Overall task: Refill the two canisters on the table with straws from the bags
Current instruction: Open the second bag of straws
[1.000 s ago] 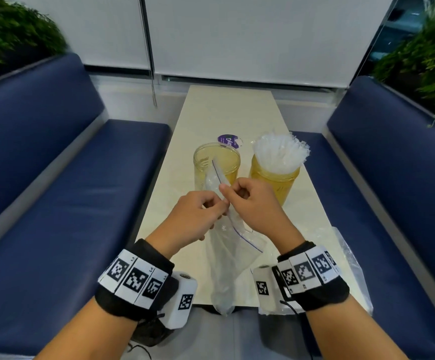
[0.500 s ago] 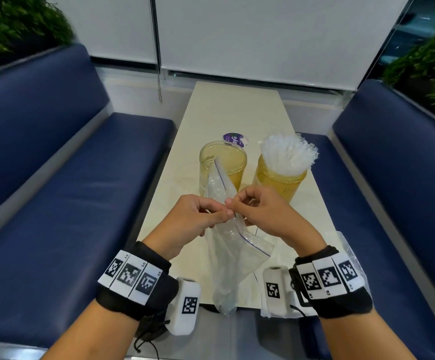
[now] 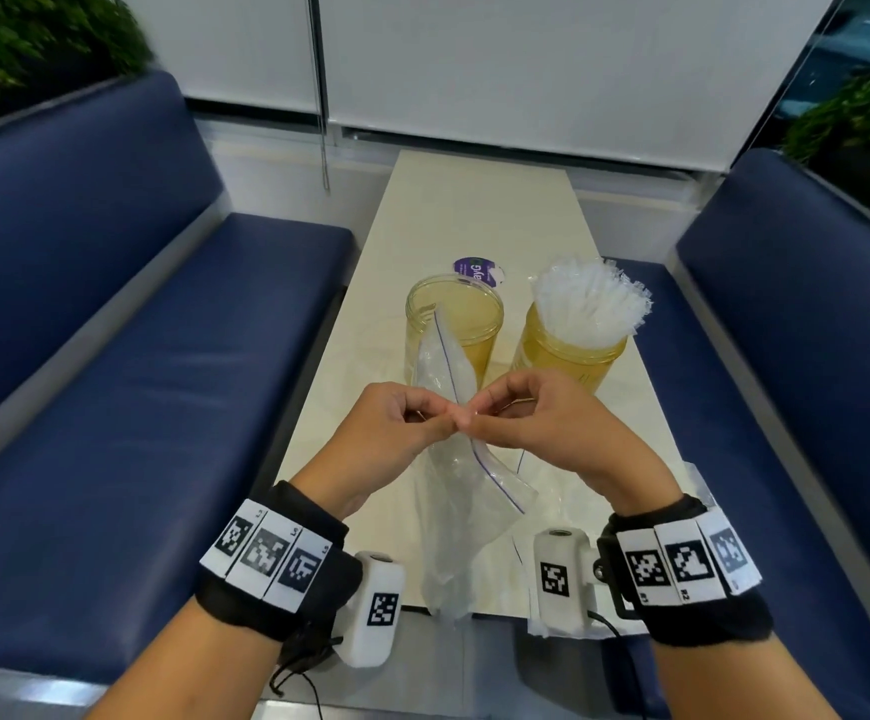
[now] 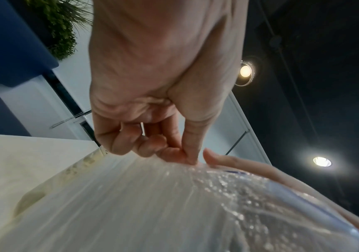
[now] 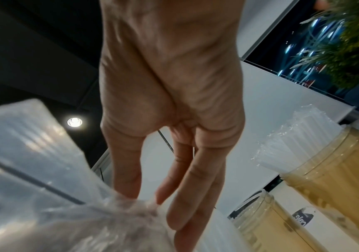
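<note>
Two yellow see-through canisters stand mid-table. The left canister [image 3: 454, 324] holds no straws; the right canister [image 3: 568, 356] is packed with wrapped white straws [image 3: 589, 302]. In front of them I hold up a clear zip bag [image 3: 453, 491] of straws, its blue zip line running top to bottom. My left hand [image 3: 396, 428] and right hand [image 3: 536, 423] both pinch the bag's zip edge where their fingertips meet. The wrist views show the bag [image 4: 152, 204] [image 5: 44, 196] close under my left hand [image 4: 159, 136] and right hand [image 5: 170, 170], with the canisters [image 5: 329, 184] to the right.
The cream table [image 3: 479, 210] runs away from me between two blue benches [image 3: 136, 381] [image 3: 796, 356]. A round purple sticker [image 3: 477, 270] lies behind the left canister. Another clear bag [image 3: 552, 496] lies flat on the table under my right wrist.
Both hands stay pinched on the bag's zip edge, fingertips drawn closer together. The bag's upper flap stands a little higher in front of the left canister. The head view tilted slightly.
</note>
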Demonstrator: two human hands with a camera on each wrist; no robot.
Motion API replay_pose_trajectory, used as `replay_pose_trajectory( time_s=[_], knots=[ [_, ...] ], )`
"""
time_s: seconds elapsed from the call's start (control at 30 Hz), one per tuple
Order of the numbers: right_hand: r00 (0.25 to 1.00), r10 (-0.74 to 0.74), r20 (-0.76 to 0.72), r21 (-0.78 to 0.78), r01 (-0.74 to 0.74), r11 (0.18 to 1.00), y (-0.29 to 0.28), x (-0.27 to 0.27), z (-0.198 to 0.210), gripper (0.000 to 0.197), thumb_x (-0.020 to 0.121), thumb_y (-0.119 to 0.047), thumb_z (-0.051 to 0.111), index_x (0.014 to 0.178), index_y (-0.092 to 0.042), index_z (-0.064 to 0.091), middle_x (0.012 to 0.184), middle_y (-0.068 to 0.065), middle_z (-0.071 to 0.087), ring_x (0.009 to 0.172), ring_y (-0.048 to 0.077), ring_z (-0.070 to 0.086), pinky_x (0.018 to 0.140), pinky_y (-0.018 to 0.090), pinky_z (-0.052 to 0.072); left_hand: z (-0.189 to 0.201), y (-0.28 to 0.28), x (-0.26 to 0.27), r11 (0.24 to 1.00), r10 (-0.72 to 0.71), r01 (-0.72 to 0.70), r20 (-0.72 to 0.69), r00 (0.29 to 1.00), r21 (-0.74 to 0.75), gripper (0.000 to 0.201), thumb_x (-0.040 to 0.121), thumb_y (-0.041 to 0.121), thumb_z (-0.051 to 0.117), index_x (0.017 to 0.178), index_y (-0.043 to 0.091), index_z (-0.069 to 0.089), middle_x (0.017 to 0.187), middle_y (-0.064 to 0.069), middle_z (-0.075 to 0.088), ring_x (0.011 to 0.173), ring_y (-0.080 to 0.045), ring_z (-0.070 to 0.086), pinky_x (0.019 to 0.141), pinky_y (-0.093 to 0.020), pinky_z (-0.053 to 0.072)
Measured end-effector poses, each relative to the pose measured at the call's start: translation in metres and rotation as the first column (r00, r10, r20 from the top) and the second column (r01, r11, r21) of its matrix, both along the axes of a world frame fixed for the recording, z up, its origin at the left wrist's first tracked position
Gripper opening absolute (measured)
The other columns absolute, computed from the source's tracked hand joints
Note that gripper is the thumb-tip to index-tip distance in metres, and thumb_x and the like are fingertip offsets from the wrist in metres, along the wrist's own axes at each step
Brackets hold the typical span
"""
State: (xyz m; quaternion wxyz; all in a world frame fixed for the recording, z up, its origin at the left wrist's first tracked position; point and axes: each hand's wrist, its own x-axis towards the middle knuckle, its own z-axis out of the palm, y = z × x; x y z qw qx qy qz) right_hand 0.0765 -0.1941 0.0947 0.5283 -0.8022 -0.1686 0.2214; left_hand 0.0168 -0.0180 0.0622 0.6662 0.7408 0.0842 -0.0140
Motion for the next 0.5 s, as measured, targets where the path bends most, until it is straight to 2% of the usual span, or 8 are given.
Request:
replay_pose_trajectory(
  time_s=[0.07,0.13,0.27,0.33,0.4,0.5],
  knots=[
    [0.999,-0.036,-0.005,0.002,0.036,0.999,-0.001,0.002,-0.001,0.026,0.073,-0.025,0.088,0.088,-0.007,0.076,0.084,0.008,0.078,0.088,0.025,0.075,0.085,0.030,0.060,0.000,-0.001,0.001,0.999,0.025,-0.024,-0.012,1.000,0.025,0.010,0.087,0.022,0.075,0.091,0.015,0.081,0.090,-0.005,0.078,0.085,-0.008,0.069,0.082,-0.017,0.052],
    [0.997,-0.073,-0.026,0.016,0.074,0.997,-0.001,0.004,-0.003,0.028,0.073,-0.025,0.088,0.085,-0.003,0.076,0.083,0.012,0.077,0.083,0.024,0.076,0.079,0.027,0.061,0.000,-0.004,0.003,0.997,0.065,-0.064,-0.017,0.998,0.047,0.011,0.087,0.024,0.075,0.089,0.015,0.081,0.090,-0.006,0.077,0.084,-0.007,0.068,0.078,-0.014,0.051],
    [0.994,-0.026,-0.103,0.030,0.029,0.999,0.001,0.003,-0.004,0.025,0.084,-0.023,0.079,0.089,0.002,0.075,0.090,0.017,0.075,0.080,0.016,0.073,0.069,0.028,0.061,-0.001,-0.007,0.006,0.994,0.104,-0.103,-0.022,0.994,0.038,0.017,0.089,0.023,0.071,0.088,0.008,0.079,0.093,-0.014,0.074,0.076,-0.004,0.064,0.068,-0.006,0.048],
    [0.994,-0.017,-0.106,0.015,0.018,1.000,0.003,0.003,-0.005,0.021,0.089,-0.020,0.073,0.087,0.000,0.073,0.092,0.018,0.072,0.080,0.016,0.070,0.064,0.026,0.059,0.000,-0.007,0.005,0.996,0.088,-0.087,-0.033,0.996,0.035,0.017,0.091,0.021,0.069,0.088,0.008,0.078,0.094,-0.015,0.074,0.077,-0.005,0.064,0.070,-0.009,0.050],
    [0.998,-0.012,-0.068,-0.021,0.010,1.000,0.007,0.004,-0.008,0.016,0.091,-0.018,0.068,0.082,-0.005,0.070,0.085,0.015,0.067,0.078,0.015,0.066,0.061,0.025,0.057,0.000,-0.009,0.004,0.996,0.088,-0.086,-0.047,0.995,0.039,0.016,0.092,0.021,0.067,0.087,0.009,0.076,0.091,-0.013,0.074,0.077,-0.007,0.063,0.074,-0.015,0.051],
    [0.999,-0.038,-0.008,-0.046,0.037,0.998,0.013,0.003,-0.014,0.015,0.092,-0.014,0.060,0.079,-0.008,0.063,0.081,0.009,0.063,0.075,0.013,0.063,0.060,0.024,0.057,0.001,-0.015,0.004,0.978,0.181,-0.176,-0.033,0.983,0.113,0.015,0.090,0.018,0.064,0.080,0.010,0.073,0.074,-0.002,0.068,0.068,-0.007,0.057,0.063,-0.018,0.048]
  ],
)
